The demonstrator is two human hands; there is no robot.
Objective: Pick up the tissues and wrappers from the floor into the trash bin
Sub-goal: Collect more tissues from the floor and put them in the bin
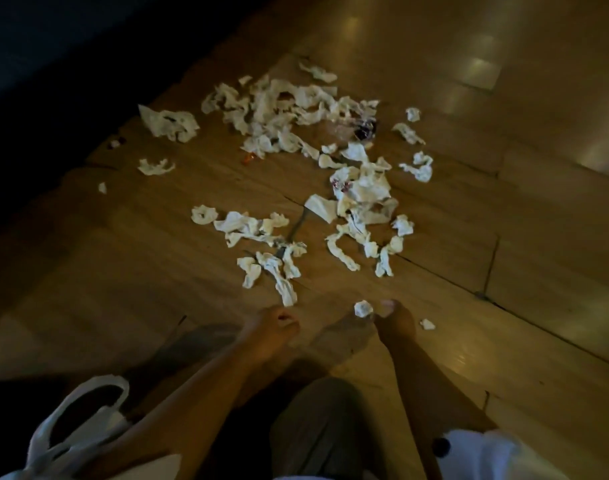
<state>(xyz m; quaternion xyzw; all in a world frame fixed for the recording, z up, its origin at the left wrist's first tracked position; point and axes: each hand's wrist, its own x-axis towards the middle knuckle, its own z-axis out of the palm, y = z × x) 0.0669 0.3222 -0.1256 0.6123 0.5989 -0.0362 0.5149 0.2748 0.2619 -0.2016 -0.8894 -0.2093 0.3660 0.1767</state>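
Several crumpled white tissues (289, 109) and a few wrappers (363, 129) lie scattered over the wooden floor (503, 237). My left hand (275, 329) is low over the floor with its fingers curled around a small white tissue scrap (285, 318), just below a long tissue strip (284, 285). My right hand (396, 323) pinches a small crumpled tissue ball (363, 309) at its fingertips. Another tiny tissue piece (427, 324) lies just right of that hand. The trash bin (53, 431), lined with a white bag, stands at the bottom left by my left forearm.
My bent knee in grey trousers (316, 427) fills the bottom centre. A dark area (36, 64) borders the floor on the left. A small orange wrapper (248, 157) and a small dark item (117, 142) lie near the left edge of the litter.
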